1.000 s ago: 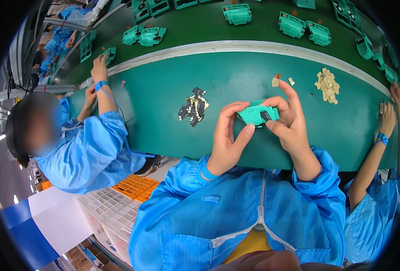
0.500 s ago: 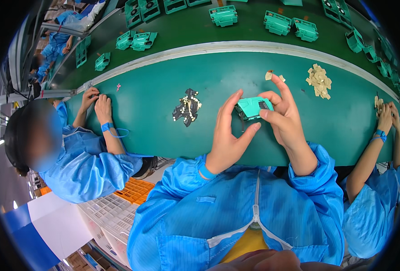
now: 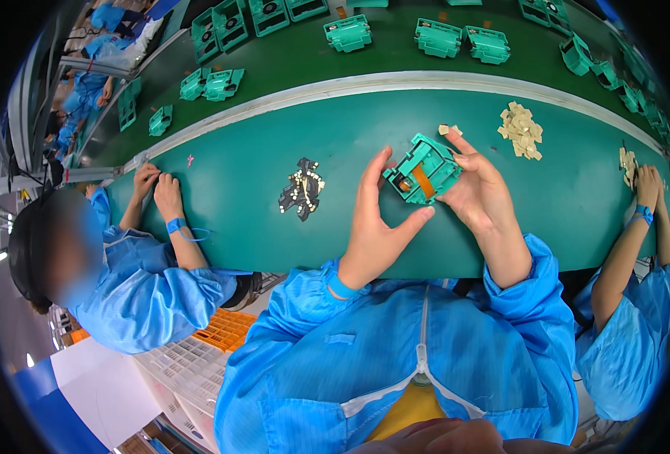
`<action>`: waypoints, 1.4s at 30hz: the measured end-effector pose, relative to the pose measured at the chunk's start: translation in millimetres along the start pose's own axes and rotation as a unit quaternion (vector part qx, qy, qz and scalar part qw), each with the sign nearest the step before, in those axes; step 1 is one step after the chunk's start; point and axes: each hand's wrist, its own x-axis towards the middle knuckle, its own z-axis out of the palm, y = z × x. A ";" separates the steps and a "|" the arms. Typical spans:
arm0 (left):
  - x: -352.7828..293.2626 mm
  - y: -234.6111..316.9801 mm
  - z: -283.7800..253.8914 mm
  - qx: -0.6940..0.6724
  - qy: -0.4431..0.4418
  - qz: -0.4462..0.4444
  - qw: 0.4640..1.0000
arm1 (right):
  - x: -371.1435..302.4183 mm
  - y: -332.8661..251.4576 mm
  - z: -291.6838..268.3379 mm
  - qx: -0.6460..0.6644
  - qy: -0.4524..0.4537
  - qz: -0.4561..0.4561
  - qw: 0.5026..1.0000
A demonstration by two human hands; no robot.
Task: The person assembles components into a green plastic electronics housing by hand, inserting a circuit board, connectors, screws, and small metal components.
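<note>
A teal plastic housing (image 3: 435, 160) is up in front of me above the table, its hollow inside showing. An orange-brown flat ribbon (image 3: 423, 180) lies within it. My right hand (image 3: 483, 193) grips the housing by its right side. Close to that hand's raised index fingertip are small cream pieces (image 3: 447, 129); whether they stick to the finger or lie on the table I cannot tell. On the housing's left, my left hand (image 3: 377, 223) is open, thumb and fingers spread; its fingers are beside the housing's edge, and contact is unclear.
A pile of black pieces with cream tabs (image 3: 302, 188) lies left of my hands, a cream pile (image 3: 521, 130) to the right. Past a pale rail (image 3: 395, 79), more teal housings (image 3: 437, 38) sit on a green surface. Co-workers' hands (image 3: 167, 193) work at both sides.
The housing has turned from its outer face to its open inside with the ribbon showing. My right fingers have shifted along its side. The whole view has shifted slightly.
</note>
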 end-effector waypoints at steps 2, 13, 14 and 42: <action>-2.1 -3.0 4.4 -0.095 0.004 -0.045 0.994 | 0.6 1.6 0.8 0.022 -0.008 0.014 1.000; 5.7 -7.3 1.2 -0.284 0.034 -0.131 0.949 | 0.8 3.3 3.2 0.017 -0.012 0.028 0.999; 4.4 -10.0 1.4 -0.288 0.037 -0.127 0.948 | 0.1 5.0 3.9 0.015 -0.012 0.029 0.999; -7.8 6.7 -9.0 -0.120 0.059 0.039 0.990 | -5.6 8.1 6.3 -0.031 -0.138 -0.012 0.990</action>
